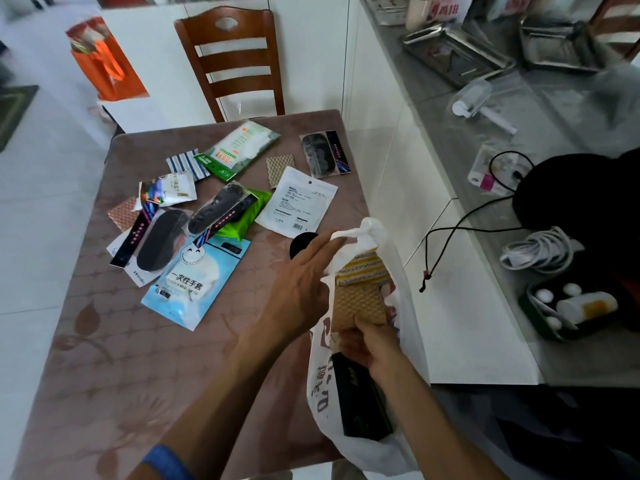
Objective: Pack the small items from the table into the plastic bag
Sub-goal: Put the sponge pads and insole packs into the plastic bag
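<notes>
Head view shows the packing only just begun. At the lower right of the frame the left hand (304, 282) grips the knotted handle of the white plastic bag (408, 344), fingers closed on the rim to keep the mouth open, while the right hand (370, 344) has its fingers closed on a tan woven pad (358, 303) that stands half inside the opening. Just above the pad a gold-and-yellow patterned packet (363, 268) pokes out, and a long black box (360, 400) shows through the bag's thin wall lower down, so I judge two or three things are in or going in.

Most of the work is left. Across the upper left and middle of the brown surface (114, 358) lies a loose pile of packets: a pale blue glove packet (194, 282), black insoles in clear sleeves (157, 242), another insole over a green wrapper (225, 211), a white labelled pouch (296, 206), a green-and-white pack (239, 148), a striped packet (187, 164), a second tan pad (280, 169) and a dark insole pack (323, 154) near the far edge. None of these touches the bag.
</notes>
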